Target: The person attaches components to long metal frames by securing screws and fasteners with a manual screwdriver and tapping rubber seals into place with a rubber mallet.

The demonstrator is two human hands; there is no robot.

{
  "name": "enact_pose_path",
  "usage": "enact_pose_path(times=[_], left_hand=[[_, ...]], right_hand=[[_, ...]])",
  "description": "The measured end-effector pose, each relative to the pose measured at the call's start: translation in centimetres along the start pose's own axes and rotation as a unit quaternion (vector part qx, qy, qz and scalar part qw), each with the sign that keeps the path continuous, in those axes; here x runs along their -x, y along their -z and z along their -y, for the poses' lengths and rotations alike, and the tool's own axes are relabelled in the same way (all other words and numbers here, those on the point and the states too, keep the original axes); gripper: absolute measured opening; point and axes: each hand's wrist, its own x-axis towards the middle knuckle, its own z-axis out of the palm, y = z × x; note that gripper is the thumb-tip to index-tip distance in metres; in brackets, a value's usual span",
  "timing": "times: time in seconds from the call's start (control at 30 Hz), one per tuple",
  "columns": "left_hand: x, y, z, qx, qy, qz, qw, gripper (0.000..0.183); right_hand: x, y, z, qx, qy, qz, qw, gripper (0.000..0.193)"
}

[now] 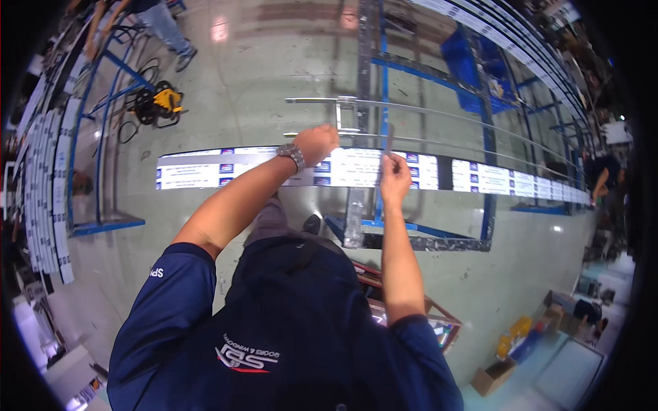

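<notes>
Above the green floor [260, 82], the left hand [317, 142] rests as a closed fist on a long wrapped metal bar [205, 168], while the right hand [393, 179] pinches a thin upright strip [389, 140] just beside it.

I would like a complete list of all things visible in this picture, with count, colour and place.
long aluminium profile wrapped in white-and-blue labelled film: one, silver, across the middle on the blue steel rack
thin grey metal strip: one, upright, pinched in the right hand
blue steel rack: one, under the profile
bare silver metal bars: two, beyond the profile
yellow-and-black power tool: one, floor, upper left
cardboard box: one, brown, lower right
wristwatch: one, silver, left wrist
left hand: fist, over the profile
right hand: holding the strip
</notes>
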Motion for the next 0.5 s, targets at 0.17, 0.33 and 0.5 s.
enact_pose_path(times=[0.17,0.33,0.5], left_hand=[[5.3,1.0,-1.5,-0.004,-0.113,-0.015,0.994,0.031],[6.0,0.6,0.0,-0.069,-0.116,-0.058,0.989,0.032],[5.8,0.2,0.6,-0.091,-0.148,-0.074,0.982,0.031]], right_hand=[[0.3,3.0,-2.4,0.005,0.009,-0.026,1.000,0.023],[-1.0,1.1,-1.5,0.043,0.018,-0.008,0.999,0.024],[-0.6,1.3,-1.7,-0.007,0.027,-0.004,1.000,0.020]])
